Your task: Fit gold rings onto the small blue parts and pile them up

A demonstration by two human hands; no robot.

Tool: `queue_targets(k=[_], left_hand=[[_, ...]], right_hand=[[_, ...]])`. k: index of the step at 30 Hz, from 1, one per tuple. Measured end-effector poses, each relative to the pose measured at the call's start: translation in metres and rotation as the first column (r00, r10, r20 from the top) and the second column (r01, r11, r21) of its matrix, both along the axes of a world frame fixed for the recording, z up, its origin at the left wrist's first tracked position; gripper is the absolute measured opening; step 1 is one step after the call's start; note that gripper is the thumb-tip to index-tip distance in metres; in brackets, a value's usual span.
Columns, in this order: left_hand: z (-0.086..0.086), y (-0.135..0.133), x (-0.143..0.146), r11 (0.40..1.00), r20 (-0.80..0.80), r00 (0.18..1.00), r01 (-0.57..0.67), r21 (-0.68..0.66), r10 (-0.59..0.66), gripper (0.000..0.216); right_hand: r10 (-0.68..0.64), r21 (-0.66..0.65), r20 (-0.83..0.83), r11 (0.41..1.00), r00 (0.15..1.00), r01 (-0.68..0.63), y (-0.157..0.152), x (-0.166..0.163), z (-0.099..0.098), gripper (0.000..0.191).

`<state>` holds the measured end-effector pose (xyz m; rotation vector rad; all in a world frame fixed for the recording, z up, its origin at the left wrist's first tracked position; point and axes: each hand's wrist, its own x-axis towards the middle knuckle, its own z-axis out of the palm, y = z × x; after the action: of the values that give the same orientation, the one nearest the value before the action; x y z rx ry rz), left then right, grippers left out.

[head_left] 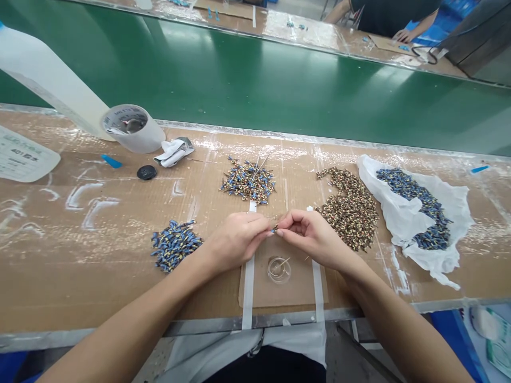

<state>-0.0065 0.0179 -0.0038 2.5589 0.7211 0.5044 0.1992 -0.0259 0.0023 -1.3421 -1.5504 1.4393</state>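
Head view — forward-down, close over left hand (235,240), right hand (315,238).

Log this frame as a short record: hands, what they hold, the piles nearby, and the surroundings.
hands: left hand and right hand meet fingertip to fingertip
held: small blue part, pinched by both
below hands: clear dish on cardboard pad
piles: blue-yellow parts left; mixed parts ahead; brown rings right; blue parts on white bag
behind: green conveyor belt; co-worker's hand across it
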Motion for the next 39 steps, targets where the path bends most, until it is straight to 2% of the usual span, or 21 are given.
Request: queue_targets(k=[4,8,18,24,27,30,39], left_hand=[[0.0,0.0,-0.001,1.0,0.042,0.999,0.0,-0.026,0.001,0.024],[0.001,-0.001,-0.001,0.999,0.083,0.997,-0.001,-0.042,0.005,0.022],[0.0,-0.001,0.0,0.996,0.062,0.997,0.044,-0.081,-0.039,0.024],[0.007,0.001,0.001,0.99,0.143,0.987,-0.06,-0.13,0.079,0.019],[0.006,0.003,0.0,0.984,0.134,0.985,-0.086,-0.157,0.108,0.016],[0.003,0.004,0.0,0.978,0.083,0.991,-0.089,-0.189,0.106,0.016],[0.0,0.002,0.001,0.987,0.005,0.998,-0.066,-0.144,0.068,0.024]], right_hand=[[-0.019,-0.085,-0.109,0.996,0.994,0.009,0.002,0.001,-0.001,0.018],[-0.042,-0.11,-0.127,0.994,0.991,0.028,0.003,-0.001,0.0,0.022],[0.01,-0.129,-0.154,0.991,0.988,-0.03,0.001,0.0,-0.004,0.015],[-0.123,-0.124,-0.186,0.987,0.975,0.101,0.005,-0.002,0.002,0.014],[-0.19,-0.113,-0.231,0.979,0.954,0.168,0.005,-0.006,-0.003,0.017],[-0.205,-0.088,-0.254,0.978,0.945,0.189,0.004,-0.009,-0.01,0.02],[-0.244,0.084,-0.137,0.963,0.96,0.256,0.002,-0.008,-0.01,0.011]])
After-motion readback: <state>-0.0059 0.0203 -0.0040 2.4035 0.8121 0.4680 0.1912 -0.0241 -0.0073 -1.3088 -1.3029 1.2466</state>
